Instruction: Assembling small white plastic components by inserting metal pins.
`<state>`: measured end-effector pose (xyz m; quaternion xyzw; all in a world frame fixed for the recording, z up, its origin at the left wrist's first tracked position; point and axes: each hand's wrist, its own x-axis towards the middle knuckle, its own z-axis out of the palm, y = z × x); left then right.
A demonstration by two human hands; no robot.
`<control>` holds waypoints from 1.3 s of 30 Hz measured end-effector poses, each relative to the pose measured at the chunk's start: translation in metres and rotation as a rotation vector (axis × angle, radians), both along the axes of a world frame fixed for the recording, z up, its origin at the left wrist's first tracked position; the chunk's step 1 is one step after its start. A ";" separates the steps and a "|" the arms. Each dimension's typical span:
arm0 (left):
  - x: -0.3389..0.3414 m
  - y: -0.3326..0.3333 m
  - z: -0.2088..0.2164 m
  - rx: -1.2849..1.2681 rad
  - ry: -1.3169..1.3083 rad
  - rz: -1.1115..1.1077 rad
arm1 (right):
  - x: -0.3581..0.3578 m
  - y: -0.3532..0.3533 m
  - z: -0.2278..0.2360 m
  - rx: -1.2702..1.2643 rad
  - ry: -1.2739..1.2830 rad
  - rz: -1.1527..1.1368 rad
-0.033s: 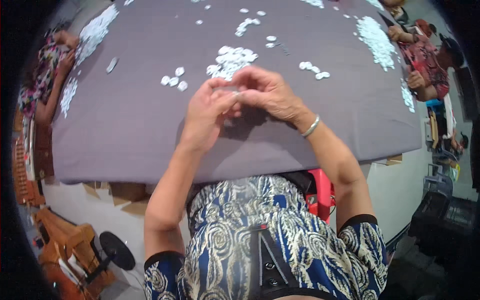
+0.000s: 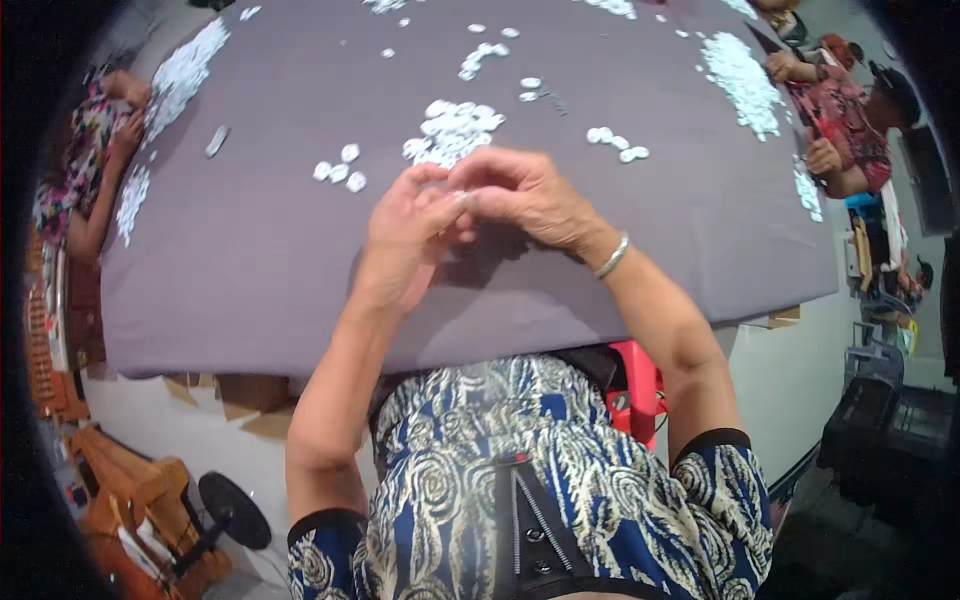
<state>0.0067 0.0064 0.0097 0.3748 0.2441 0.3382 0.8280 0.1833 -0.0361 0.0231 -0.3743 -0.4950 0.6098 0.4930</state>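
My left hand (image 2: pixel 408 228) and my right hand (image 2: pixel 532 203) meet over the near middle of the cloth-covered table (image 2: pixel 240 290). Thumb and fingers of both are pinched together around a small white piece (image 2: pixel 461 197), mostly covered by the fingertips, so its exact kind does not show. Just beyond my fingers lies a heap of small round white pieces (image 2: pixel 455 130). To its left sit several loose white pieces (image 2: pixel 340 173), and to its right another short row of white pieces (image 2: pixel 617 142). A silvery bracelet (image 2: pixel 615 255) circles my right wrist.
Larger white piles lie at the left edge (image 2: pixel 187 78) and right edge (image 2: pixel 742 85), beside a person at the left (image 2: pixel 90 150) and a person at the right (image 2: pixel 850 120). A small grey strip (image 2: pixel 217 141) rests left of centre. A red chair (image 2: pixel 637 385) shows beside me.
The whole view has shifted slightly, so the table and piles appear a little lower and further left. Both hands keep their pinch at nearly the same place.
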 end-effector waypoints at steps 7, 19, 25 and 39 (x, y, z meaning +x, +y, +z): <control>-0.001 -0.007 -0.002 -0.118 -0.056 -0.071 | -0.009 -0.008 -0.007 0.046 0.131 -0.077; 0.004 -0.003 0.004 0.398 0.136 0.061 | 0.012 -0.001 0.004 0.065 -0.314 -0.077; 0.001 -0.007 0.005 0.340 0.161 0.145 | 0.007 -0.004 0.001 0.038 -0.421 -0.141; -0.001 -0.002 0.001 0.422 0.240 0.164 | 0.004 -0.006 -0.008 0.112 -0.378 -0.155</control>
